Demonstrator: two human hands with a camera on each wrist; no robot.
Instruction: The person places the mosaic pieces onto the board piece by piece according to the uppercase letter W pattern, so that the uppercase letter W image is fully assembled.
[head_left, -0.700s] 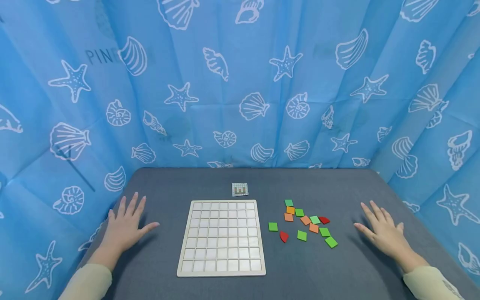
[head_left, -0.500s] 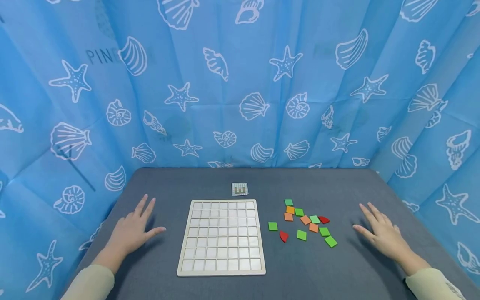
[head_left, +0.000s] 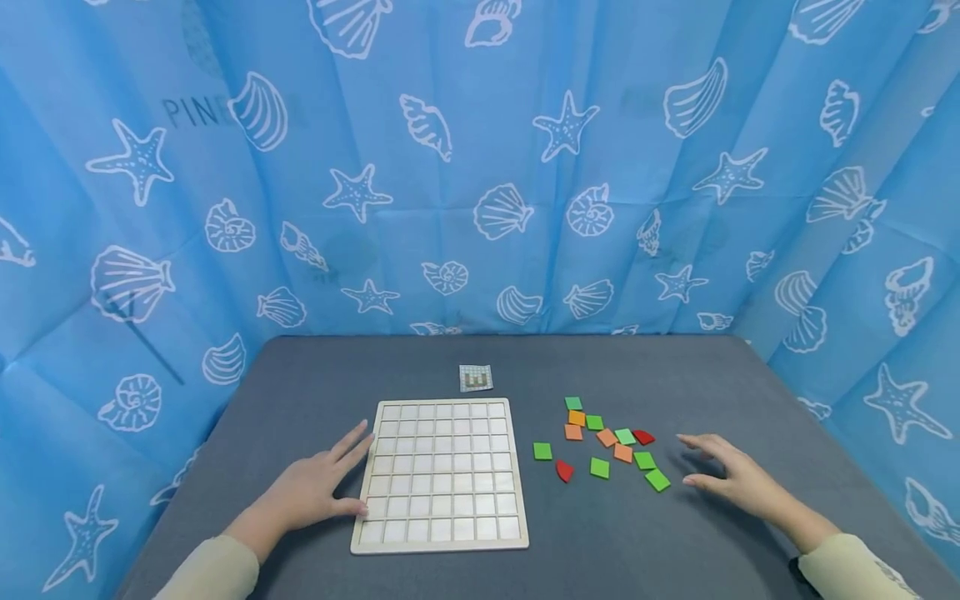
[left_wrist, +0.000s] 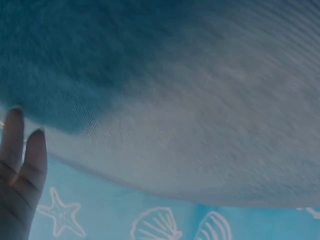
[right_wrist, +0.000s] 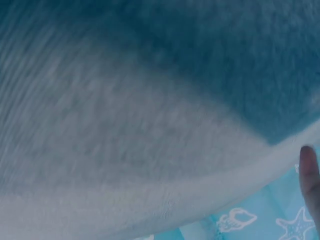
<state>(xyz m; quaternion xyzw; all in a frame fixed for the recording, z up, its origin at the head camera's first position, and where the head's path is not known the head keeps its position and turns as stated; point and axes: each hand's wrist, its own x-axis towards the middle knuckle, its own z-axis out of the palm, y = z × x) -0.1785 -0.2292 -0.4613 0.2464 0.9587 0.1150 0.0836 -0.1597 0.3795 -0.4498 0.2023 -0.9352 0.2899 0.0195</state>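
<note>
Had left hand (head_left: pixel 311 490) at left edge of board (head_left: pixel 441 482), perhaps touching, and right hand (head_left: pixel 738 482) right of tiles (head_left: pixel 623 453), both with fingers relaxed, gripping nothing. Had set no tile in board yet; had all loose on worktop (head_left: pixel 600 542).

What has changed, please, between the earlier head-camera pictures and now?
The left hand has moved rightward to the left edge of the white grid board; contact is unclear. The right hand has shifted slightly left, toward the colored tiles, short of them. Nothing was visibly picked up. The board, tiles and small card keep their layout.
</note>
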